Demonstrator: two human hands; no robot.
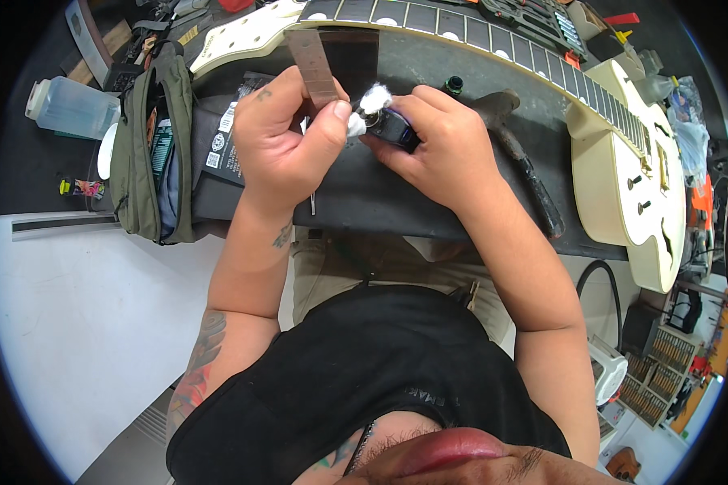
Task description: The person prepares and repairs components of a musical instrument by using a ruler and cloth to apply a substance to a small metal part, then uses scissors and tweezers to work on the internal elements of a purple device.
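Note:
My right hand is wrapped around a small black device with a round metal top. White cotton sticks up in a fluffy tuft from that top. On the left side of the device, my left hand is closed, its thumb and forefinger at a second white tuft. The lower end of a brownish-grey metal strip with marks along it meets my left thumb; whether I grip it, I cannot tell. Below my left hand shows a thin metal tool, mostly hidden by the wrist.
A cream electric guitar curves across the back and right of the dark bench. A hammer lies right of my hand, near a small dark bottle. At left are an open green bag and a clear plastic bottle.

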